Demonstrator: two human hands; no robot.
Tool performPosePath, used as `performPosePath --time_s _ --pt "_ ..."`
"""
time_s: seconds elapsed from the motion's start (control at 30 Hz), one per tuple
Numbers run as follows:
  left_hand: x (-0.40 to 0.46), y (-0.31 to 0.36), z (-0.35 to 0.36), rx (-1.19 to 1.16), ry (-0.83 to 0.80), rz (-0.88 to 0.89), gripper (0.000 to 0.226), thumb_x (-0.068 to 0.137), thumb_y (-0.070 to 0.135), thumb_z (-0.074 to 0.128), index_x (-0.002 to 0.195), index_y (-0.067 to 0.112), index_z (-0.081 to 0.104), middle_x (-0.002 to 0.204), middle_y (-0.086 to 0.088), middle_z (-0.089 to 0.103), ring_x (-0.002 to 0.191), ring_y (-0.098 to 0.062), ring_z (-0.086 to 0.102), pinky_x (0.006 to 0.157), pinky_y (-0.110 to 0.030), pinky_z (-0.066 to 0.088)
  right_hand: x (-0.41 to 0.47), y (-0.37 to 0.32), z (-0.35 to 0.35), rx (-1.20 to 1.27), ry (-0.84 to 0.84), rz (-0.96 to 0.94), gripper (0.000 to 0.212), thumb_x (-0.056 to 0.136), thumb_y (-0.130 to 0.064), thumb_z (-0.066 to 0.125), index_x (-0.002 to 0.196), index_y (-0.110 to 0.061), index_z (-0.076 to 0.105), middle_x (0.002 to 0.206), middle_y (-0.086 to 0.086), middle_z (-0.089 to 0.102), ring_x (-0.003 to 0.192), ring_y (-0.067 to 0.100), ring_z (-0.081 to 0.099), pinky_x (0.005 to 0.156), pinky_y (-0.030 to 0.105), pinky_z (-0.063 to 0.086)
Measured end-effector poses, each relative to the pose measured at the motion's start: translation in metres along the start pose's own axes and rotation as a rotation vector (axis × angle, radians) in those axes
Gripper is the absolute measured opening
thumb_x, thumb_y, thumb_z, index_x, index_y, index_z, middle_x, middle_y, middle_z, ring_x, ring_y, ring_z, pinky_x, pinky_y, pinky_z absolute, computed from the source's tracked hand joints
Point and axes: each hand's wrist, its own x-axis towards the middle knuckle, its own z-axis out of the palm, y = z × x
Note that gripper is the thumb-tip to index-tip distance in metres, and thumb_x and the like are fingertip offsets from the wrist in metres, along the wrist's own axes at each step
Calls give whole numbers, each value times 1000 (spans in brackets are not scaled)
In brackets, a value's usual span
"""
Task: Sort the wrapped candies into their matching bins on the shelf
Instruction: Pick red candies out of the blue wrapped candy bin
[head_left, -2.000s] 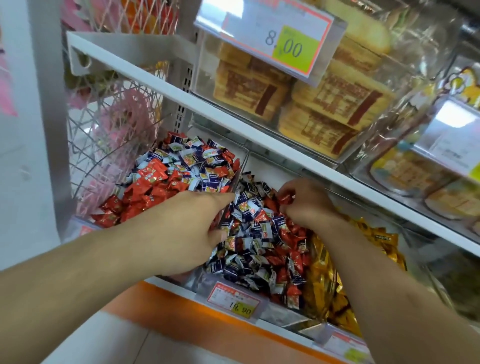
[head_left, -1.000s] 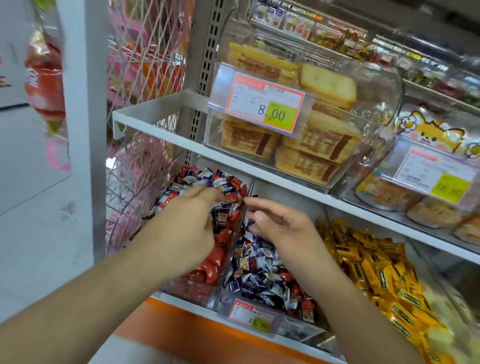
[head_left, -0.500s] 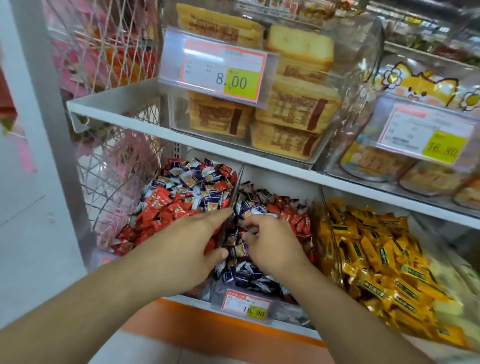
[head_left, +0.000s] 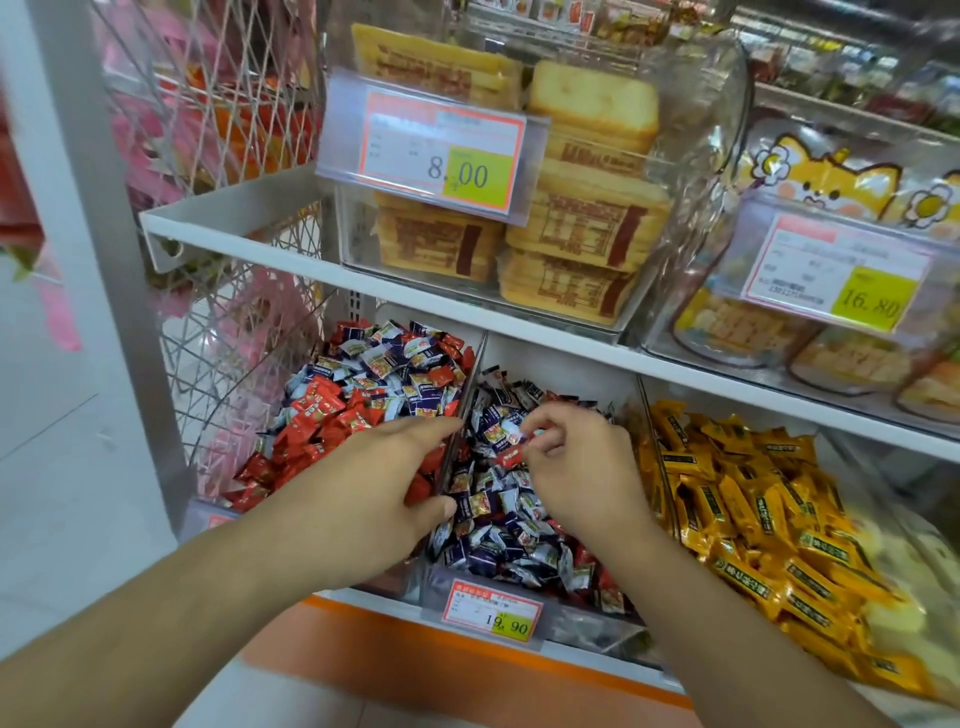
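Observation:
Three clear bins sit side by side on the lower shelf. The left bin (head_left: 363, 584) holds mostly red wrapped candies (head_left: 311, 415) mixed with blue-and-white ones. The middle bin (head_left: 571, 621) holds mostly blue-and-white candies (head_left: 498, 540) with some red. My left hand (head_left: 384, 483) rests flat on the clear divider (head_left: 470, 384) between these two bins, fingers straight over the red pile. My right hand (head_left: 576, 467) hovers over the middle bin and pinches a small red candy (head_left: 511, 454) between thumb and fingers.
A third bin of yellow wrapped candies (head_left: 753, 499) lies to the right. The white upper shelf (head_left: 249, 244) overhangs the bins closely, carrying clear boxes of biscuits (head_left: 571, 244) and price tags (head_left: 441, 150). A wire rack (head_left: 218, 332) stands at the left.
My right hand has lifted a red candy out of the middle bin's pile. My left hand stays on the divider. The camera has drawn slightly closer.

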Motion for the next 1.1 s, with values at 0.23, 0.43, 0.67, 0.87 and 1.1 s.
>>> performPosePath --time_s 0.23,0.43,0.67,0.87,1.1 --pt "1 4 -14 -121 205 -3 68 85 61 69 146 43 45 135 24 58 122 5 54 105 -22 45 -17 -48 -24 534 -97 7 16 87 -5 77 90 -20 73 61 -14 64 59 9 62 60 27 48" --pt "-5 -6 -25 -8 262 -104 27 93 44 69 120 42 64 95 20 70 81 3 63 71 -13 48 -17 -56 -15 563 -152 -22 11 95 -15 74 97 -26 75 75 -10 70 73 18 68 79 41 60" --pt "-4 -7 -13 47 93 -45 69 97 54 57 158 36 30 162 18 32 148 -5 30 121 -25 26 2 -20 25 -18 -296 -38 50 96 -38 70 142 -25 58 141 -6 59 120 12 60 105 32 48" --pt "1 0 0 4 16 0 71 99 52 56 160 34 25 163 16 31 149 -4 29 121 -22 25 7 -10 48 -53 -229 -42 30 86 -26 78 114 -30 68 109 -8 60 101 15 56 88 34 52" --pt "1 1 1 31 0 -6 73 100 51 56 161 34 21 165 13 28 151 -7 25 119 -21 21 7 0 35 10 -177 -32 15 90 -15 74 96 -27 69 82 -7 65 72 12 64 73 38 60"
